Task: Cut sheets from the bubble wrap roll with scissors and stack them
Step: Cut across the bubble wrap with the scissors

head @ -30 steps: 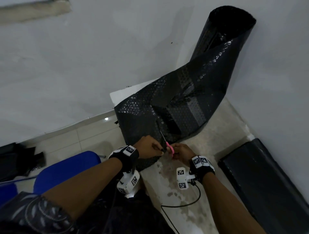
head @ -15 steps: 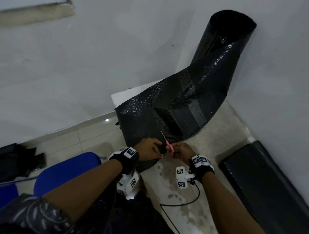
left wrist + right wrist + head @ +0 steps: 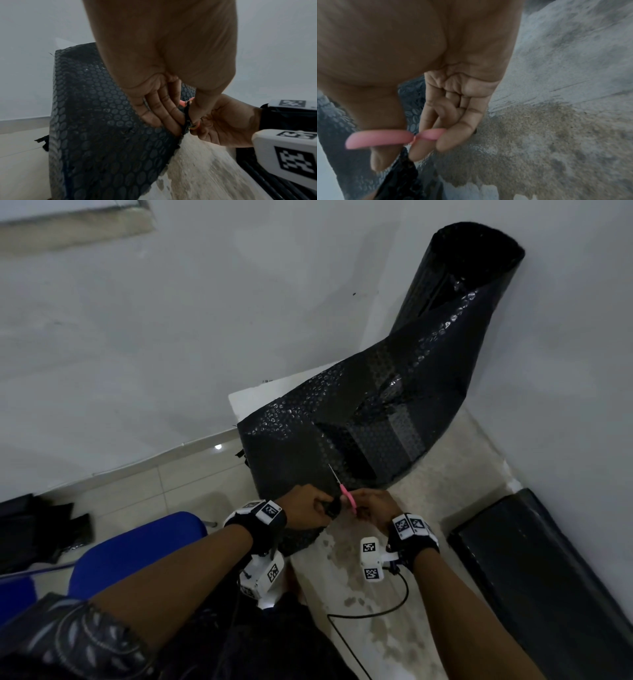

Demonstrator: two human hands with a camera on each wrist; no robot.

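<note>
A black bubble wrap roll (image 3: pixel 472 278) stands upright in the room's corner, and its loose sheet (image 3: pixel 342 436) runs down across a stained table (image 3: pixel 455 481) toward me. My left hand (image 3: pixel 308 506) pinches the near edge of the sheet (image 3: pixel 106 121) between fingers and thumb. My right hand (image 3: pixel 371 506) grips pink-handled scissors (image 3: pixel 346 494), thumb and fingers through the pink loops (image 3: pixel 380 140). The thin blades (image 3: pixel 334 474) point away from me over the sheet, right beside my left hand. Whether the blades are apart is too small to tell.
A black flat stack (image 3: pixel 548 570) lies along the wall at the right of the table. A blue chair (image 3: pixel 137 549) stands at the lower left on the tiled floor. Dark scraps (image 3: pixel 34 529) lie at the far left. A black cable (image 3: pixel 376 614) trails from my right wrist.
Both hands stay together at the sheet's near edge; they and the scissors hardly shift. The head view has tilted slightly.
</note>
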